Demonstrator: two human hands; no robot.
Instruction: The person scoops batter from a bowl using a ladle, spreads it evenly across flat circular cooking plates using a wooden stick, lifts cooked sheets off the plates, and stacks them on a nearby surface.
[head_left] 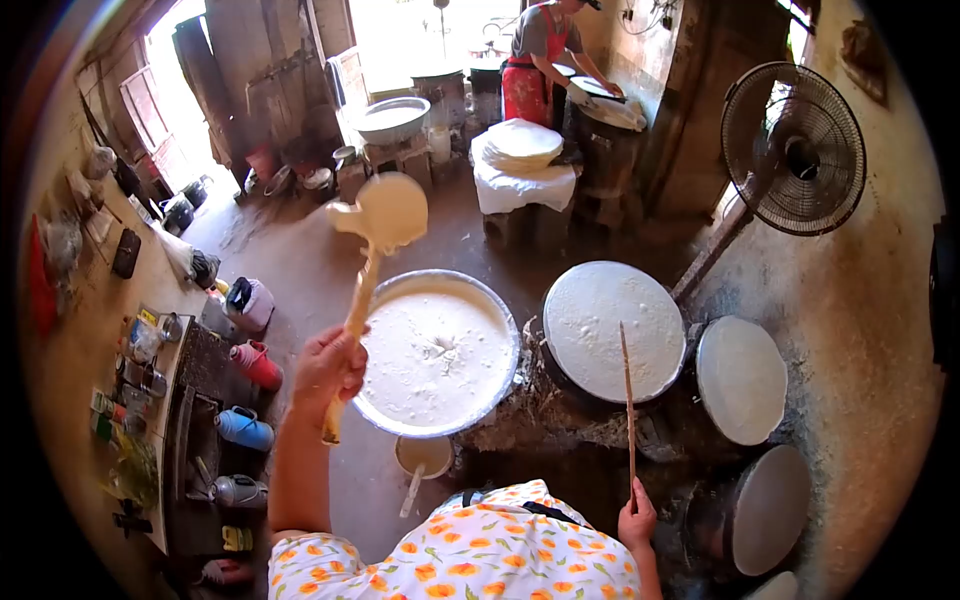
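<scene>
My left hand is closed around the handle of a ladle, raised with its round, batter-coated head up. Below and right of it stands a wide basin full of white batter, its surface bubbly and disturbed in the middle. My right hand grips a thin wooden stick. The stick's far end lies over a round, white-covered steamer top; whether it touches the surface I cannot tell. A small pot with a pale handle sits at the basin's near side.
More round pot tops line the right, one grey. A standing fan is beside the wall. Ahead, a person in a red apron works near a stack of white sheets. Thermos flasks stand along the left cabinet.
</scene>
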